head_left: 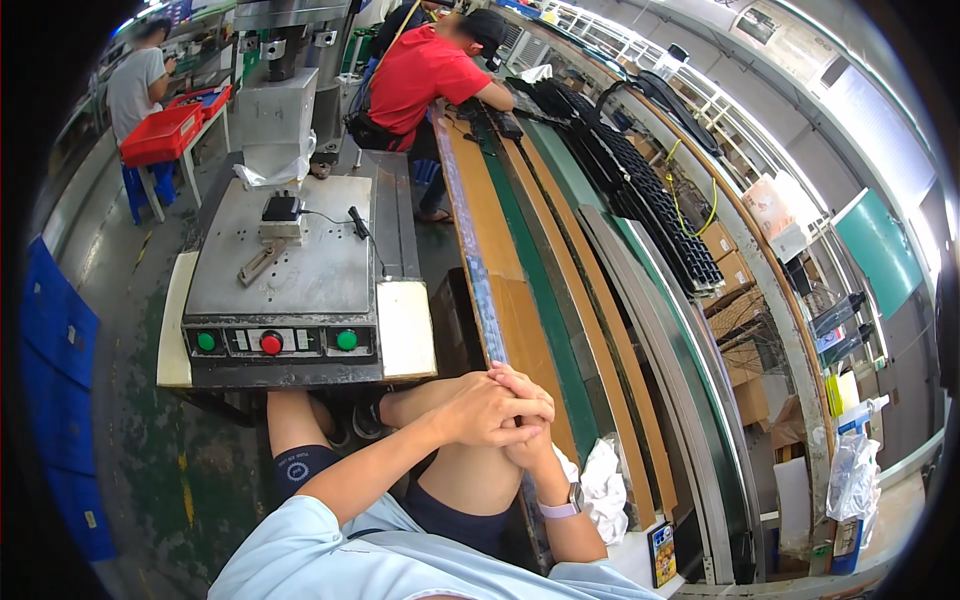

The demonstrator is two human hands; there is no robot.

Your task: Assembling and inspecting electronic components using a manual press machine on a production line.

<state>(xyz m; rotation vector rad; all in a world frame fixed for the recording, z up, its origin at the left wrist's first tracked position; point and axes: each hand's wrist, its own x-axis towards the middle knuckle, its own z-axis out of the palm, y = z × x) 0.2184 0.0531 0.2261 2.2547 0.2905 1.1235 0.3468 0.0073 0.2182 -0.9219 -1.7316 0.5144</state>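
My left hand (487,418) and my right hand (527,448) are clasped together over my raised knee, fingers folded around each other. No object shows in either. The right wrist wears a watch (575,497) on a pale band. Ahead and to the left stands a press machine (330,265) with a grey metal bed. A small black box (281,209) sits on a metal block (283,229) under the press head, a thin cable running from it to a black connector (357,222). A metal bar (262,262) lies in front of the block.
Green (206,341) and red (271,343) buttons line the machine's front. To the right runs a long conveyor bench (520,290) with crumpled white plastic (602,485) at its near end. A person in red (425,75) leans over the bench; another (138,90) works by red bins (162,134).
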